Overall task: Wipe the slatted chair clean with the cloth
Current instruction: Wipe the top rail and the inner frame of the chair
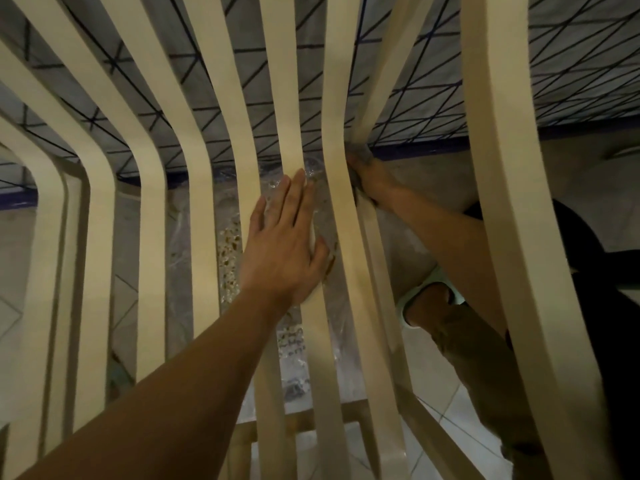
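Cream slatted plastic chair (204, 188) fills view. Left hand (282, 244) spread flat, bracing middle slats. Right hand (369, 178) behind slat, clutching dark bunched cloth (356, 157) against it. Risk: cloth snags in narrow gap, or chair shifts if bracing eases.

The slatted chair (204, 209) is pale cream throughout, behind it lies a grey-white surface (450, 74) crossed by thin dark lines forming triangles and edged with a dark blue band, the cloth (360, 157) looks dark grey, and the floor tiles (446, 407) are off-white.
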